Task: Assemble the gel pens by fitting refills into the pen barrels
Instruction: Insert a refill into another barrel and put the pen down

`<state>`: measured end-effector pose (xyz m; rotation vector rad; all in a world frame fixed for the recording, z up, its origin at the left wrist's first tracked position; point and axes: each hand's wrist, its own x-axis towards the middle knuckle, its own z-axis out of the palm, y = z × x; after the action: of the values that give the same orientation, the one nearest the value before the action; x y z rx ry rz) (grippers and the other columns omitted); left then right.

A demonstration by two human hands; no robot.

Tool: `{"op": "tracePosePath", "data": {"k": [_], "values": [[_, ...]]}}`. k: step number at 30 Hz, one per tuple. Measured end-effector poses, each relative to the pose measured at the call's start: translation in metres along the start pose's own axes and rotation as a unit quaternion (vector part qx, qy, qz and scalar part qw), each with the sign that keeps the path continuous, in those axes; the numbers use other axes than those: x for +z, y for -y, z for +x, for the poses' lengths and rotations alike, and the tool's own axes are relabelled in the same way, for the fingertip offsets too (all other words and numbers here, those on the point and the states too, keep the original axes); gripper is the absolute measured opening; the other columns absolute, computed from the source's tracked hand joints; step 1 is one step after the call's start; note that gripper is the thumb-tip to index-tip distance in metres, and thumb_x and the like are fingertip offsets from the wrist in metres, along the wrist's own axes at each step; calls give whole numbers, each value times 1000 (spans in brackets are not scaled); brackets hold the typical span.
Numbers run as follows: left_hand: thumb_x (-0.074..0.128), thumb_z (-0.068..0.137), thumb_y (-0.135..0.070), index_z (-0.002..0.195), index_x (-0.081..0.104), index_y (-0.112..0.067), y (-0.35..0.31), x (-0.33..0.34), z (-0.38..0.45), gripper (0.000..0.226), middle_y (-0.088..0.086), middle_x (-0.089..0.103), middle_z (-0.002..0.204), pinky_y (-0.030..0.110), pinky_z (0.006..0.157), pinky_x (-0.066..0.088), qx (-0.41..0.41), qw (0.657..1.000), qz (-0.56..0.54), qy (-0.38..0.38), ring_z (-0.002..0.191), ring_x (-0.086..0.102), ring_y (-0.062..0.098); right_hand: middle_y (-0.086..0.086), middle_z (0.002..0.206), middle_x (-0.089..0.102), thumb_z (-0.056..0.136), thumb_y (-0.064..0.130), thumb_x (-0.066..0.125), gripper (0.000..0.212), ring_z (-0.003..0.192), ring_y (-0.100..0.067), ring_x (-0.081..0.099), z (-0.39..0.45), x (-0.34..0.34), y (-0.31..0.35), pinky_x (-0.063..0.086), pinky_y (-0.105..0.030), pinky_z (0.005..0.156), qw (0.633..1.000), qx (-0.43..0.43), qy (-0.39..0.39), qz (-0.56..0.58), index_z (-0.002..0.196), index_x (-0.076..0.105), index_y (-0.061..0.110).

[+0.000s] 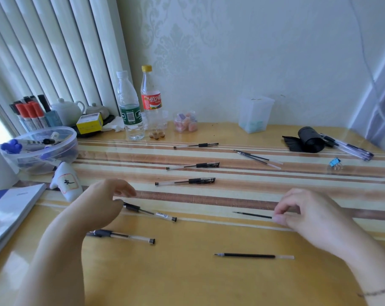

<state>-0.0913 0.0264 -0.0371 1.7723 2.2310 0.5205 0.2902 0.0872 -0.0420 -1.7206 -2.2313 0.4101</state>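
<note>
My right hand (pixel 301 214) pinches the back end of a thin black refill (pixel 252 214), which points left just over the table. My left hand (pixel 103 202) hovers with fingers apart over the cap end of a gel pen (pixel 150 213) and holds nothing. A second pen (pixel 123 235) lies nearer me. One loose refill (pixel 253 255) rests on the wood in front. Three more pens (pixel 185 181) (pixel 192 166) (pixel 196 145) lie in a column on the striped mat. Loose refills (pixel 257 157) sit at the back right.
Two bottles (pixel 129 107) (pixel 151 100) stand at the back. A clear bowl of markers (pixel 41 149), a white figurine (pixel 66 182) and a booklet (pixel 8 208) crowd the left. A black roll (pixel 309 140), bundled pens (pixel 350 147) and a blue clip (pixel 334 162) lie at the right.
</note>
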Motion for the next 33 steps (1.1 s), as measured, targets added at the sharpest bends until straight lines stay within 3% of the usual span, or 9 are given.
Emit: {"op": "tracePosePath", "data": {"k": [5,12,20,24,26,28,29,31,33], "values": [[55,91,-11,105,66,-23,-31,16,7,22,-8,66,99,19,78,41,27,991,-47,-122,95,60,9,23,84,62,77,44,74,16,77,1,55,-2,1,0,50,-29,65,999,5,27,-36,65,67,35],[52,93,-35,133,49,-23,-98,66,32,41,-5,50,135,36,100,41,97,992,68,-50,124,43,20,24,84,64,77,55,67,17,79,2,59,0,-1,-1,53,-28,71,999,11,34,14,79,67,38],[40,98,-40,123,55,-30,-111,86,51,30,1,51,121,39,91,39,137,961,229,-78,112,46,27,19,74,62,84,38,68,5,68,3,53,3,2,10,35,-14,55,992,-15,-60,114,80,69,35],[49,97,-33,109,61,-23,-127,95,57,20,0,54,112,35,87,38,180,967,155,-96,106,49,26,18,72,65,83,31,69,8,75,0,56,4,3,14,43,-14,56,980,-23,-81,178,76,69,35],[57,94,-26,97,61,-17,-134,95,55,11,-1,56,99,34,78,43,238,958,83,-137,92,55,25,20,78,65,83,31,69,7,75,-4,58,4,4,16,45,-13,59,977,-26,-89,191,79,67,37],[62,91,-20,91,57,-14,-145,86,46,7,-5,56,89,31,67,47,279,947,-33,-154,76,54,16,22,90,64,85,33,67,16,85,-4,59,5,4,21,44,-12,67,976,-30,-93,195,98,63,41],[62,91,-17,91,56,-14,-151,80,39,6,-10,55,85,24,65,45,291,939,-91,-161,72,51,9,26,106,60,87,36,64,29,100,-4,56,6,4,23,41,-11,77,979,-39,-90,180,114,58,39],[61,91,-12,91,55,-13,-161,67,26,6,-17,52,80,15,63,40,309,919,-170,-178,71,49,6,28,131,43,89,44,57,53,128,-2,37,8,4,32,32,-16,98,985,-67,-76,137,138,39,37],[58,93,-13,93,55,-12,-163,60,18,3,-12,57,77,18,64,45,316,898,-239,-190,71,56,10,25,142,34,90,47,54,63,138,0,22,12,3,45,24,-21,109,985,-96,-71,126,146,28,36]]}}
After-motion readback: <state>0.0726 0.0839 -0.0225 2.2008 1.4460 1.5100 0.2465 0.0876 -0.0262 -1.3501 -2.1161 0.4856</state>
